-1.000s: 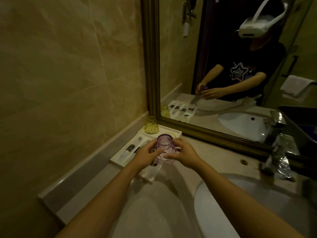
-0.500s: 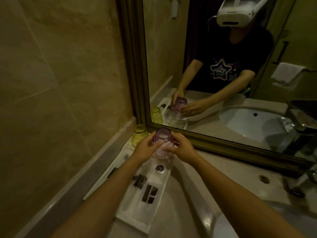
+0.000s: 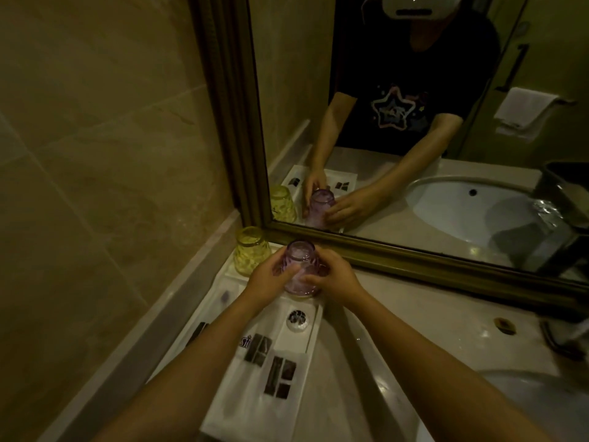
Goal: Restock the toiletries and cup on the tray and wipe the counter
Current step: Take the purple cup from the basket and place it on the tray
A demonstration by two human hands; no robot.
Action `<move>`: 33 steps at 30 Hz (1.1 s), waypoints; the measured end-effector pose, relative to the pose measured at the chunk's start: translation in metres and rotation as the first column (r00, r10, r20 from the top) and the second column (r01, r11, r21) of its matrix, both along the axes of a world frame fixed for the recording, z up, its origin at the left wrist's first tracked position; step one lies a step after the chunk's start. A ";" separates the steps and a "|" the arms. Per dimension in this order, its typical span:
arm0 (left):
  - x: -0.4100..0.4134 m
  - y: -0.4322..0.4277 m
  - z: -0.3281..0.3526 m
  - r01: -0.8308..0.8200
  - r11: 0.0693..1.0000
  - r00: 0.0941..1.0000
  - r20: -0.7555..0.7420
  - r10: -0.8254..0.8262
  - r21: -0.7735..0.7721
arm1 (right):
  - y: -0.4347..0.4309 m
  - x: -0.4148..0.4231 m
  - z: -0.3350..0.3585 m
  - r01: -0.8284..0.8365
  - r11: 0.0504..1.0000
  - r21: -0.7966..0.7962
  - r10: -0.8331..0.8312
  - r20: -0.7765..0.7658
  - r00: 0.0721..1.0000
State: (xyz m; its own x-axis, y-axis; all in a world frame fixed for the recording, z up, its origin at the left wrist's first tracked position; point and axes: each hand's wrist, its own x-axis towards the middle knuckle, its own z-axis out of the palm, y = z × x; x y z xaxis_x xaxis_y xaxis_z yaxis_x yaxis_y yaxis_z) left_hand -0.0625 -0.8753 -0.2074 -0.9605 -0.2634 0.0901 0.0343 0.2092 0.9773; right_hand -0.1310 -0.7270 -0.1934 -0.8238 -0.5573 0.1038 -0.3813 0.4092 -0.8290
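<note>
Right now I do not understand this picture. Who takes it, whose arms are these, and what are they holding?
No machine here: a person wears a camera on the head, looking down at their own arms. The mirror ahead reflects that person with the white headset. The left hand and right hand together hold a purple cup, turned upside down, over the far end of a white tray. A yellow cup, also upside down, stands in the tray's corner. Small toiletry packets lie on the tray. The tray sits on the counter, left of a sink.
</note>
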 end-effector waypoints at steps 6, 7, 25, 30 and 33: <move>-0.001 0.001 -0.007 -0.005 0.999 1.000 -0.005 0.005 0.038 | 0.000 -0.001 -0.002 -0.012 0.998 0.057 0.014 -0.043 0.999; -0.001 0.002 -0.007 -0.002 0.999 1.000 -0.003 0.002 0.038 | 0.000 -0.001 -0.003 -0.011 0.998 0.061 0.014 -0.046 0.999; -0.006 0.004 -0.005 0.019 1.000 1.000 -0.007 -0.018 0.020 | 0.002 0.000 -0.005 0.013 1.000 0.000 -0.013 -0.013 1.000; -0.008 0.006 -0.004 0.008 1.000 1.000 -0.013 -0.008 0.020 | 0.002 0.000 -0.004 0.023 1.000 -0.009 -0.023 -0.023 0.999; -0.007 0.008 -0.002 0.013 1.000 1.000 -0.019 -0.013 0.008 | 0.004 0.001 -0.002 0.043 0.999 -0.026 -0.044 -0.029 0.999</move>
